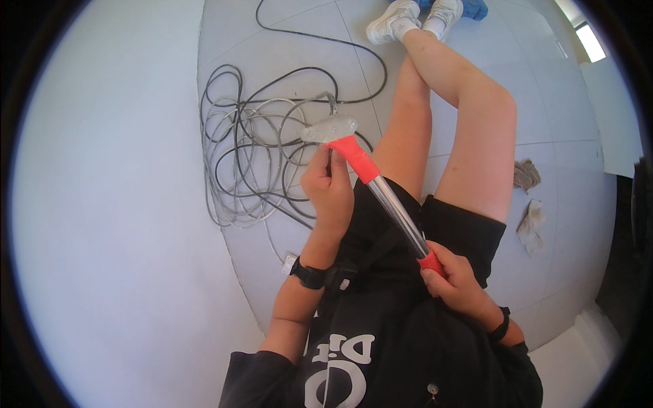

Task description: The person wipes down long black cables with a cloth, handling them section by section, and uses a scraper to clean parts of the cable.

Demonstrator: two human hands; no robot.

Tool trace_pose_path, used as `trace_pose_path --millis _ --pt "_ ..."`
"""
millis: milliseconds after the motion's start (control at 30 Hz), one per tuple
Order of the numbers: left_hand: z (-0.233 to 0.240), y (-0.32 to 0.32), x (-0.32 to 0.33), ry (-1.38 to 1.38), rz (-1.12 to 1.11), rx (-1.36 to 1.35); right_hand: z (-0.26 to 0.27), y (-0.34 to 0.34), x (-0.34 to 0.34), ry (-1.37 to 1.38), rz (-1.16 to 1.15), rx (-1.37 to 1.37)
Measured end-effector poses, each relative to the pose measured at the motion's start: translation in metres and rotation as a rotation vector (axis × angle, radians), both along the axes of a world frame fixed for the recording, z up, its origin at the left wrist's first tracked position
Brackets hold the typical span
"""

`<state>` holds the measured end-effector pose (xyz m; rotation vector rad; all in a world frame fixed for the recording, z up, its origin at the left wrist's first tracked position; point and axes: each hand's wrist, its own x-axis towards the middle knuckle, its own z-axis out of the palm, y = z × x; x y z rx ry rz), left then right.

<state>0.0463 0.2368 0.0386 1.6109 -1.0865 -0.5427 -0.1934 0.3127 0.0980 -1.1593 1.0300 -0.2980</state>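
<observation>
A long-handled scraper [400, 214] with a chrome shaft, red neck and pale, dirty plate-like head [329, 128] slants across my lap. Around its red grip at the lower end, my right hand [454, 280] is closed. My left hand [329, 196] is raised at the other end, thumb and forefinger pinching where the head meets the red neck. Whether anything small sits between those fingertips is hidden. Behind the head and left hand lies a tangle of black cable [237, 148] and grey-white cable [255, 204] on the floor.
A white wall [117, 204] runs along the left. My crossed legs [474, 132] stretch over the tiled floor [551, 117]. Two crumpled rags, one brown [525, 175] and one pale [531, 228], lie on the right. A blue object [474, 9] is by my shoes; a white socket block [289, 262] lies near my left wrist.
</observation>
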Motion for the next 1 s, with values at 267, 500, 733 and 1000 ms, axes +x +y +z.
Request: trace_pose_path --millis 267,500,733,1000 --pt "0.002 -0.005 -0.004 0.010 0.030 -0.063 0.010 -0.007 -0.006 -0.047 0.019 -0.018" --pt "0.002 -0.001 -0.003 0.100 -0.010 0.013 0.021 -0.016 -0.011 -0.138 -0.005 0.251" --pt "0.003 0.001 -0.003 0.044 -0.027 0.037 0.029 -0.023 -0.017 -0.150 0.005 0.314" --pt "0.012 0.003 -0.004 -0.093 -0.011 0.066 0.037 -0.029 -0.018 -0.131 -0.019 0.308"
